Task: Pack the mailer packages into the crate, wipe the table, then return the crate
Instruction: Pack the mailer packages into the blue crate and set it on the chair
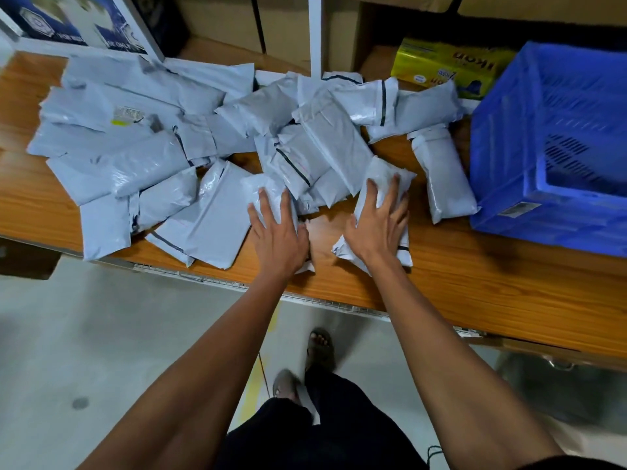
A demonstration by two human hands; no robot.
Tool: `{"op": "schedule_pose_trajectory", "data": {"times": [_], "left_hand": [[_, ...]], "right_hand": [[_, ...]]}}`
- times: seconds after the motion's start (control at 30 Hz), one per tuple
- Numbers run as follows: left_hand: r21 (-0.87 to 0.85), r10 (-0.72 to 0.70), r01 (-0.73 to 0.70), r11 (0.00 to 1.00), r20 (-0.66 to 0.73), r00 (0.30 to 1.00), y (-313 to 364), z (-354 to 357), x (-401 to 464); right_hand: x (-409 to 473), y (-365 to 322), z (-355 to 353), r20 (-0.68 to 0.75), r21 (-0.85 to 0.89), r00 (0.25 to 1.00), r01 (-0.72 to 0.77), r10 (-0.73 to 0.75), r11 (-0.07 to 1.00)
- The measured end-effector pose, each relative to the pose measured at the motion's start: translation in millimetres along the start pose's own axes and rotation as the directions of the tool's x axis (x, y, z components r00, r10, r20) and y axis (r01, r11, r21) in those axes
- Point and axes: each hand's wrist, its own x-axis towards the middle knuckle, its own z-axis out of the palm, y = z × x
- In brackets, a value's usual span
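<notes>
Several grey mailer packages (142,130) lie heaped across the wooden table (475,283). My left hand (278,232) lies flat, fingers spread, on one small mailer (261,188) near the front edge. My right hand (380,222) rests with spread fingers on another mailer (383,174) just to the right. A blue plastic crate (556,144) stands at the table's right end, empty as far as I can see. One more mailer (444,178) lies between my right hand and the crate.
A yellow-green packet (448,64) sits behind the crate beside a white post (315,32). Cardboard boxes (237,18) stand at the back. A framed board (84,22) leans at the far left. The table's front edge runs diagonally above the grey floor (101,334).
</notes>
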Motion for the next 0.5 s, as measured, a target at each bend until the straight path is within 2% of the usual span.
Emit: {"op": "schedule_pose_trajectory", "data": {"times": [0.13, 0.3, 0.5], "left_hand": [[-0.011, 0.006, -0.005, 1.0, 0.031, 1.0, 0, -2, -23], [-0.003, 0.043, -0.043, 0.999, 0.097, 0.994, 1, -2, -73], [-0.021, 0.166, -0.165, 0.986, 0.143, 0.976, 24, -10, -142]], "right_hand": [[-19, 6, -7, -0.066, 0.031, 0.997, 0.043, -0.041, 0.999], [-56, 20, -20, -0.067, 0.045, 0.996, 0.07, -0.067, 0.997], [-126, 53, -38, -0.059, 0.058, 0.995, 0.083, -0.08, 0.995]]}}
